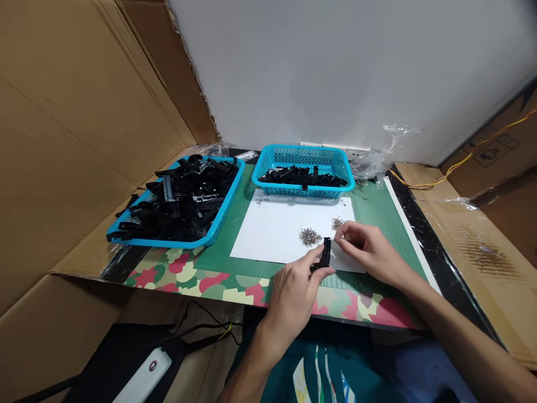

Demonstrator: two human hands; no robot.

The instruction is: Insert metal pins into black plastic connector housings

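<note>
My left hand (295, 282) is closed around a small black plastic part (326, 252), which stands roughly upright between thumb and fingers. Just to its right, my right hand (363, 246) is in a pinch, fingertips close to the part's upper end; anything between them is too small to make out. On the white sheet (264, 235) under the hands lies a pile of tiny metal pieces (310, 237). A smaller metal pile (337, 223) is beside the right fingertips.
A blue basket (224, 215) heaped with black plastic parts stands at the left. Another blue basket (304, 192) with fewer black parts is at the back. Cardboard (92, 101) walls the left side. Clear plastic wrap (373, 162) and yellow-red wires (457, 165) lie at the right.
</note>
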